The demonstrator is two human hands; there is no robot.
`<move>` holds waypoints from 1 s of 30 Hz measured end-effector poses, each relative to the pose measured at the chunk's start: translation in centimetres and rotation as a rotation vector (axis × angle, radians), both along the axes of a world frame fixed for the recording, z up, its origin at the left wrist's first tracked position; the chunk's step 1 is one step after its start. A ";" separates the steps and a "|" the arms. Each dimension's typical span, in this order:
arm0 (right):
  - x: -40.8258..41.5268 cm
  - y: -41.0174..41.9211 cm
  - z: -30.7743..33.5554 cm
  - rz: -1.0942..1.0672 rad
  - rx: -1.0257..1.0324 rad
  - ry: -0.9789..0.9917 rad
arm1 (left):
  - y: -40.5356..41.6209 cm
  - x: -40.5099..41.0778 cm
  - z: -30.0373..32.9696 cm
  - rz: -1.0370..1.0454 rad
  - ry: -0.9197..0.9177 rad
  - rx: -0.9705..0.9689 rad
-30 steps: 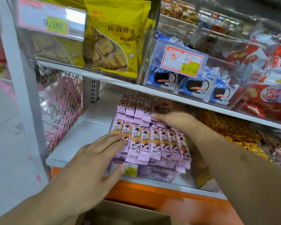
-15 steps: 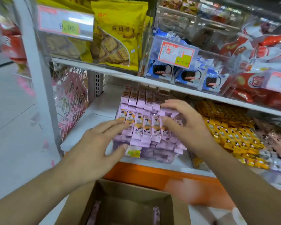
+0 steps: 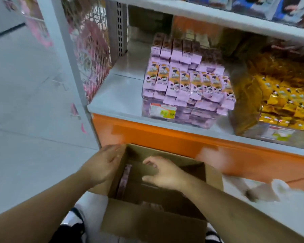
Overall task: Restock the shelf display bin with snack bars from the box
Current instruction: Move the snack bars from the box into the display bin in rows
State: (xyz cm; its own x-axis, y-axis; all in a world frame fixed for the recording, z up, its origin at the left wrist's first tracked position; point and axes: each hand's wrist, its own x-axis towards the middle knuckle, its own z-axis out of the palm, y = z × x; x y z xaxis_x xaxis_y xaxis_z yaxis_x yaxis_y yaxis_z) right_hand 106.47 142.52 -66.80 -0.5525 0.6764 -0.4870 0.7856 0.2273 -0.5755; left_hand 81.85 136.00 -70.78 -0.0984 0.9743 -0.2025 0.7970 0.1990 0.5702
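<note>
While the left hand (image 3: pixel 104 165) rests flat-fingered on the brown corrugated cardboard box's (image 3: pixel 153 223) left wall, the right hand (image 3: pixel 162 172) reaches inside, fingers loosely curled, holding nothing visible. Glossy pink snack bars (image 3: pixel 188 81) fill the clear bin (image 3: pixel 167 113) at the shelf's (image 3: pixel 119 95) front edge.

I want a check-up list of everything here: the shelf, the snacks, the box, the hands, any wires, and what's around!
Surface: white shelf board, orange base below.
Job's things: clear display bin heaped with pink snack bars; open brown cardboard box on the floor, few pink bars left inside.
Clutter: yellow snack packets in the neighbouring bin.
Hands: left hand on the box edge; right hand reaching inside, grip unclear.
Cables: nothing seen.
Surroundings: pale floor, wire mesh basket.
</note>
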 end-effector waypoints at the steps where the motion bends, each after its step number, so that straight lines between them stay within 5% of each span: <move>1: -0.9 0.1 -1.8 -0.004 -0.034 -0.010 | 0.1 -0.1 -2.2 0.008 -0.015 -0.035; 4: -3.4 1.1 -7.8 0.054 -0.105 0.005 | 0.2 -0.5 -8.3 0.075 -0.123 -0.096; 9: -6.3 2.5 -19.6 -0.033 -0.173 0.186 | -0.5 1.9 -10.1 0.289 -0.449 -0.014; 13: -7.6 2.4 -25.1 -0.082 -0.209 0.289 | -0.2 1.9 -10.9 0.332 -0.452 0.022; 23: -7.4 0.3 -22.7 -0.170 -0.314 0.291 | -0.6 1.9 -10.9 0.319 -0.366 -0.002; 30: -3.4 3.5 -10.9 -0.224 -0.261 0.182 | 0.0 2.0 -6.6 0.203 0.085 -0.115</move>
State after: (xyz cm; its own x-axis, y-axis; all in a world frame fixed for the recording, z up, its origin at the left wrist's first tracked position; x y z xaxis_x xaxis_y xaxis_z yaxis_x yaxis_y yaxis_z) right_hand 103.08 146.02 -77.67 -0.4985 0.6564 -0.5662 0.6785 -0.1111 -0.7261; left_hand 83.81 136.05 -77.35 -0.3112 0.9039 -0.2934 0.7784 0.4195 0.4670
